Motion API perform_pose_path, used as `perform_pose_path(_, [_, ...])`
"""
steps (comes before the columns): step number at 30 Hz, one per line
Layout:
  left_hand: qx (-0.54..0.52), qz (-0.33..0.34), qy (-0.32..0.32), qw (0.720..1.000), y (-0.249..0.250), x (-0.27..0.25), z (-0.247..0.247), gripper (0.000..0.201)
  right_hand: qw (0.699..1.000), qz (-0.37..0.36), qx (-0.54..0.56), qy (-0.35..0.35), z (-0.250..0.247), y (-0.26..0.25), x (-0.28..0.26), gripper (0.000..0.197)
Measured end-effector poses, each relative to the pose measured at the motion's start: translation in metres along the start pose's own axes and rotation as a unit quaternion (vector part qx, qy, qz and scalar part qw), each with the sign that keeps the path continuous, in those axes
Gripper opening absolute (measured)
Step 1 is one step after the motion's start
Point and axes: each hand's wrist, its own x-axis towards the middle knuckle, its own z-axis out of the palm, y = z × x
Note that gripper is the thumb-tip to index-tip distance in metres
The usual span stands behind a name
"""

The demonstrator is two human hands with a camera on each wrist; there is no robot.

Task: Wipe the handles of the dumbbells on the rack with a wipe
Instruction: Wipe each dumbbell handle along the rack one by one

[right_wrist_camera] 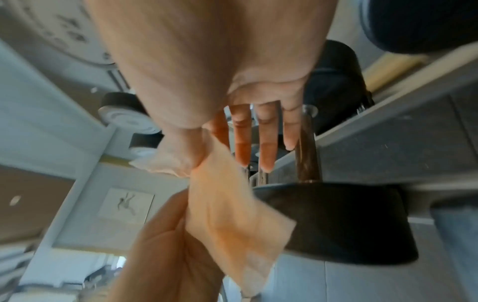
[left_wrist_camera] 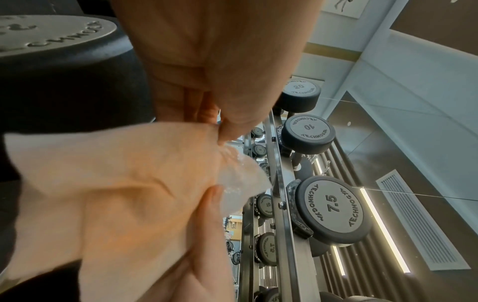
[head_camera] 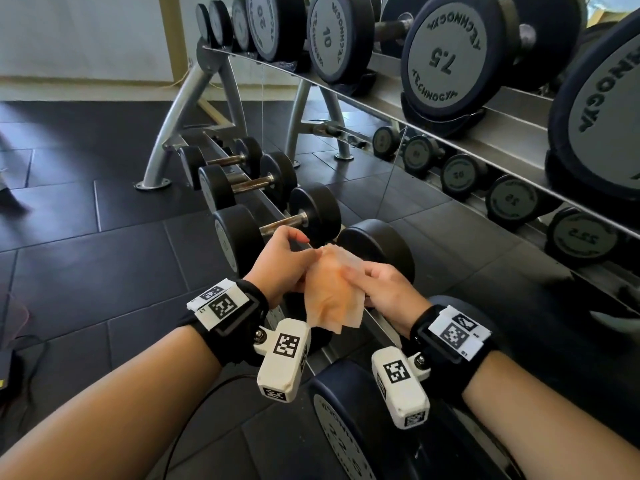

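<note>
Step in hand: readying the wipe (head_camera: 333,289); both hands hold it spread between them above the lower shelf of the rack (head_camera: 349,313), so by my judgement no handle is being rubbed at this moment
Left hand (head_camera: 282,263): thumb and forefinger pinch the wipe's upper corner; in the left wrist view the pinch is plain, the other fingers (left_wrist_camera: 199,106) curled behind it
Right hand (head_camera: 388,289): thumb and forefinger pinch the wipe along its other edge; in the right wrist view the remaining fingers (right_wrist_camera: 266,139) stand straight and spread, touching nothing
Wipe: pale orange, thin and limp; it hangs crumpled from the two pinches, its loose lower corner dangling below both hands
Nearest handle (head_camera: 282,225): a brownish bar just beyond the left fingers, apart from them, between two black heads; the wipe does not touch it
Other dumbbells: more lie farther beyond the fingers along the same shelf, and larger ones on the upper shelf above and to the right
Next move calls for: gathering the wipe into one palm, wrapping it round that handle and closing the fingers on it; the cloth may bunch or slip unless held snug
</note>
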Motion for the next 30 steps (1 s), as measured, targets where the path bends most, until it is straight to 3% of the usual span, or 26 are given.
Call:
perform_pose_path(3, [-0.041,-0.007,-0.058,0.997,0.005,-0.006,-0.003,0.021,0.991,0.07,0.09,0.065,0.0,-0.002,0.001,0.023])
perform_pose_path(5, [-0.027,0.014,-0.115,0.993,0.006,-0.01,-0.007,0.03,0.987,0.085,0.101,0.087,-0.003,-0.004,0.003,0.022])
perform_pose_path(9, [0.178,0.1,-0.155,0.967,0.004,-0.015,-0.012,0.058,0.984,0.105,0.104,0.1,-0.006,-0.003,0.004,0.026])
perform_pose_path(12, [0.283,0.122,-0.119,0.944,0.003,-0.016,-0.008,0.033,0.975,0.139,0.146,0.094,-0.005,-0.004,0.003,0.025])
perform_pose_path(14, [0.311,0.124,-0.092,0.938,0.002,-0.013,-0.006,0.015,0.984,0.113,0.065,0.122,-0.006,-0.003,0.003,0.024])
perform_pose_path(16, [0.339,0.131,-0.103,0.926,0.002,-0.011,-0.007,0.014,0.98,0.009,-0.116,0.16,-0.012,-0.005,0.001,0.047])
perform_pose_path(18, [0.354,0.141,-0.135,0.915,0.005,-0.011,-0.007,0.007,0.965,-0.089,-0.229,0.087,-0.017,-0.012,-0.001,0.066])
perform_pose_path(20, [0.37,0.139,-0.151,0.906,0.004,-0.009,-0.008,0.011,0.966,-0.065,-0.246,-0.051,-0.015,-0.02,-0.002,0.062])
perform_pose_path(22, [0.385,0.119,-0.144,0.904,0.004,-0.007,-0.007,0.014,0.969,-0.012,-0.219,-0.114,-0.012,-0.023,0.0,0.051])
perform_pose_path(26, [0.376,0.116,-0.133,0.91,0.002,-0.002,-0.006,0.02,0.967,-0.021,-0.241,-0.077,-0.008,-0.019,0.008,0.02])
perform_pose_path(28, [0.341,0.112,-0.106,0.927,-0.003,0.0,-0.012,0.012,0.975,-0.004,-0.213,-0.054,-0.01,-0.014,0.012,0.017])
perform_pose_path(30, [0.327,0.095,-0.066,0.938,-0.014,0.001,-0.024,0.018,0.979,0.025,-0.199,-0.039,-0.015,-0.009,0.012,0.019])
